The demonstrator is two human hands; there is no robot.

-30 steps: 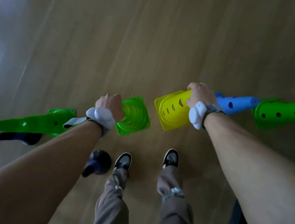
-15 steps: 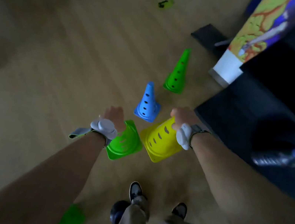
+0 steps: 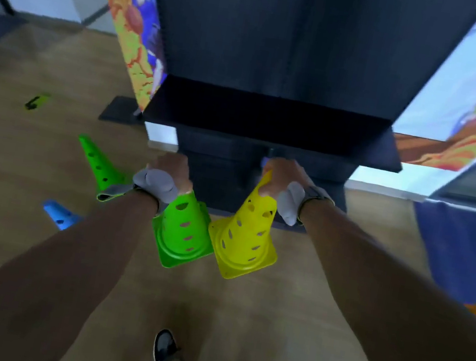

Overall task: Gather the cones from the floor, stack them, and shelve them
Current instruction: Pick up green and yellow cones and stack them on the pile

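We hold a green cone [image 3: 182,231] in our left hand [image 3: 171,169] and a yellow cone [image 3: 244,238] in our right hand [image 3: 282,173], fingers wrapped round each tip, a dark shelf [image 3: 274,123] at twelve o'clock.

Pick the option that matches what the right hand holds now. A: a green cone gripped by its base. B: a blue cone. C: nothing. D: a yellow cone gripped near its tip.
D: the right hand is closed around the narrow top of the yellow cone, while the left hand holds the green cone.
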